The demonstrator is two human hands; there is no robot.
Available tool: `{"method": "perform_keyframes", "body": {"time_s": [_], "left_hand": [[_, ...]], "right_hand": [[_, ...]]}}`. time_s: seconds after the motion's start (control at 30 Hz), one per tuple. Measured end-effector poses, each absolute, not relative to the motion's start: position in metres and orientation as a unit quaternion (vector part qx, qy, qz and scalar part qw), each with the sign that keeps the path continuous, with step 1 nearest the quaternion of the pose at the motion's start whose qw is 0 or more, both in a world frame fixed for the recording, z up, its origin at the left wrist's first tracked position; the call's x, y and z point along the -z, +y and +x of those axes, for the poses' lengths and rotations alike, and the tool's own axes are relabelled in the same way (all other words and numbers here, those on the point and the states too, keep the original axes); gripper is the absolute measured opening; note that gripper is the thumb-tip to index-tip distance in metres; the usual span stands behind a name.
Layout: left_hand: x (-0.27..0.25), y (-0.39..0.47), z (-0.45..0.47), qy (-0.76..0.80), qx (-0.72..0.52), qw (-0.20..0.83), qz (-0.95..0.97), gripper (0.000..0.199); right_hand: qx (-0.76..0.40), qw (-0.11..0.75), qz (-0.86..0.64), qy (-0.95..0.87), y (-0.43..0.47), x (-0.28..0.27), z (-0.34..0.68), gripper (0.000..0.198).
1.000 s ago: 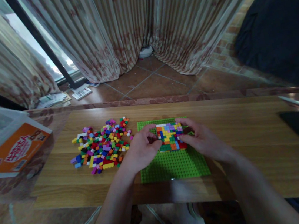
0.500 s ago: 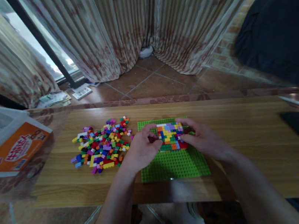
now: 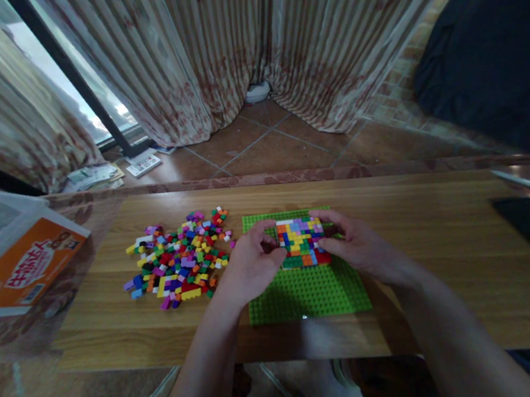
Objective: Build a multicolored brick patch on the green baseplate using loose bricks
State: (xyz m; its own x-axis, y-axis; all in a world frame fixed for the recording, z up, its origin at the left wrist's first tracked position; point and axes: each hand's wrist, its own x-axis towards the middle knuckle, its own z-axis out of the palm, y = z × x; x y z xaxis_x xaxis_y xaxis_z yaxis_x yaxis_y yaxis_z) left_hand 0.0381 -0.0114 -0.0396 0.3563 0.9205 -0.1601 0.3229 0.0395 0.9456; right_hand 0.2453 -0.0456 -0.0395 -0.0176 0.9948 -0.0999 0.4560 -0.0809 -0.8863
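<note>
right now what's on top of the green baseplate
A multicoloured brick panel lies over the far part of the green baseplate, the left hand and right hand at its sides. The studs beneath are covered; whether the panel is attached can't be seen.

Held at its left and right sides, a compact, roughly rectangular slab of multicoloured plastic bricks [image 3: 301, 241], packed close in a patchwork. Shows white and pale purple along the far edge, yellow through the middle, green at the near left, then orange and light blue, with red at the near right corner. Sits over the far half of a flat, green, studded plastic baseplate [image 3: 308, 294]; whether pressed on or raised slightly, cannot tell. Leaves the near half bare, studs exposed.
</note>
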Motion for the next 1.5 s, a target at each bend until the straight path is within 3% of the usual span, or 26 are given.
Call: {"method": "perform_keyframes", "body": {"time_s": [0.63, 1.17, 1.33, 1.5], "left_hand": [[0.042, -0.013, 0.041, 0.500, -0.278, 0.474, 0.670, 0.039], [0.031, -0.018, 0.047, 0.552, -0.261, 0.453, 0.650, 0.040], [0.036, -0.020, 0.047, 0.550, -0.267, 0.428, 0.666, 0.036], [0.034, -0.022, 0.047, 0.543, -0.264, 0.408, 0.685, 0.030]], "right_hand": [[-0.352, 0.332, -0.627, -0.611, -0.044, 0.047, 0.237, 0.052], [-0.317, 0.334, -0.651, -0.604, -0.046, 0.048, 0.231, 0.051], [-0.301, 0.294, -0.662, -0.620, -0.049, 0.052, 0.233, 0.069], [-0.277, 0.268, -0.677, -0.627, -0.046, 0.052, 0.235, 0.067]]}}
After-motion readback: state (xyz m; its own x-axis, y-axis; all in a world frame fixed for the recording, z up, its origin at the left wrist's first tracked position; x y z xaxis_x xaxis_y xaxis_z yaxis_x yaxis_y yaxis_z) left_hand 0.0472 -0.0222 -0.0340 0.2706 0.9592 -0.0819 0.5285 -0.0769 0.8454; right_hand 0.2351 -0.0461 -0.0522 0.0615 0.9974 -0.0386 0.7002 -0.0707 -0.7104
